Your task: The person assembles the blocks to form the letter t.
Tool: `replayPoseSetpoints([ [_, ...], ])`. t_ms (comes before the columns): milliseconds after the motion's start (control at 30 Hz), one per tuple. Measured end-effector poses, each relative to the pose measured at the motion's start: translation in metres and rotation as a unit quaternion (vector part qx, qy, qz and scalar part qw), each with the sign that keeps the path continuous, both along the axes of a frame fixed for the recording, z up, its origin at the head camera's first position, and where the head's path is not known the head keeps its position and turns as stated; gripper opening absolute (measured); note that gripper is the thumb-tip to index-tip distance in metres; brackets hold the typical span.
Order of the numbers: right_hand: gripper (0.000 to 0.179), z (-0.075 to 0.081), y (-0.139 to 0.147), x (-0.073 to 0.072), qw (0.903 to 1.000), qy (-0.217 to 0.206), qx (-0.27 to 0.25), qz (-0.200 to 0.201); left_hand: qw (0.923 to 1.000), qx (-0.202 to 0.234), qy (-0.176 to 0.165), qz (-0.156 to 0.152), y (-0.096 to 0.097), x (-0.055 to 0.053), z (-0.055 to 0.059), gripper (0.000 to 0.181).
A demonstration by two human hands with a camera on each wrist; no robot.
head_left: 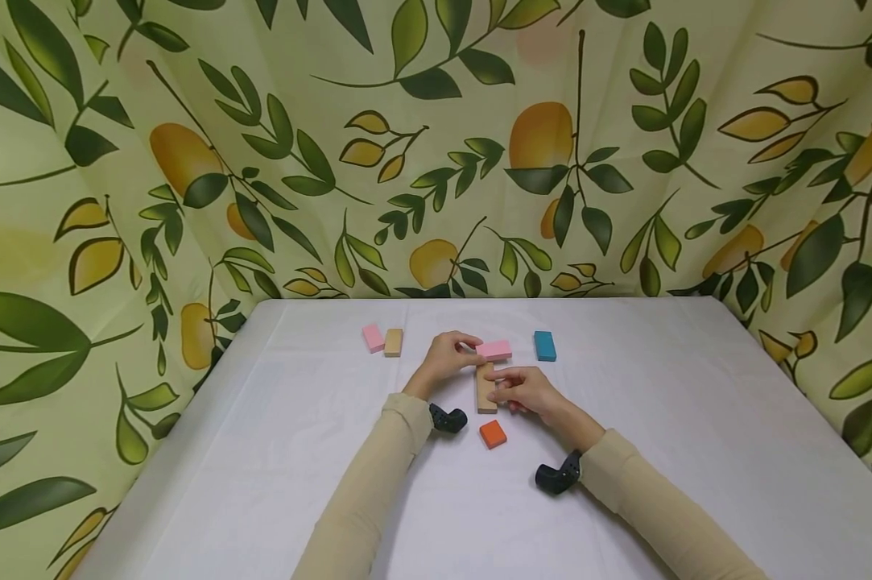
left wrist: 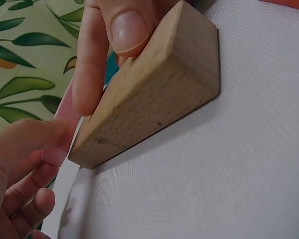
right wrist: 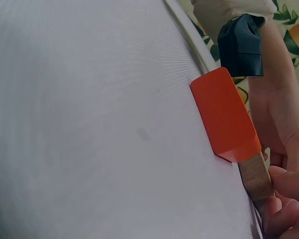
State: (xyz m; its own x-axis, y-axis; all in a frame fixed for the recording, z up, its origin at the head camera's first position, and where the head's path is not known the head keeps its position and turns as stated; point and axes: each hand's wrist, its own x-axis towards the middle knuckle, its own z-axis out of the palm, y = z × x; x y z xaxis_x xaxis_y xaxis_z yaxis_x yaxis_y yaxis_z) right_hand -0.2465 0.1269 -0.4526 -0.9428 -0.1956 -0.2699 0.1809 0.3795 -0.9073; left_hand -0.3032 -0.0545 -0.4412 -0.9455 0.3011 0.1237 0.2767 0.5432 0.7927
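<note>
Long wooden block (head_left: pixel 485 390) lies flat on the white bench (head_left: pixel 225 483), near the middle. Over on the left sit a small pink block (head_left: pixel 373 338) and a tan block (head_left: pixel 394 343), just beside each other. Next comes the left grip (head_left: pixel 450 356) — its bent fingers pinch one end of a second pink block (head_left: pixel 497 350). That one is just past the far end of the long wooden block; I cannot tell if they touch. Near the other end is an orange block (head_left: pixel 493 434), a little bit apart. At the right side is the right grip (head_left: pixel 528 389) — thumb and finger pinch the long wooden block. Farther right, and farther back, sits a blue block (head_left: pixel 545 345). A leafy cloth (head_left: pixel 624 185) hangs behind it all.
</note>
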Motion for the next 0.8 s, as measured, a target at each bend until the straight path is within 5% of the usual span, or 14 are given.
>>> replayPoseSetpoints([
  [800,0.047,0.0008,-0.0002,-0.0001,1.0000,-0.002,0.008,-0.002,0.9986,-0.028,-0.043,-0.015,0.0071,-0.0068,-0.0021,0.032],
])
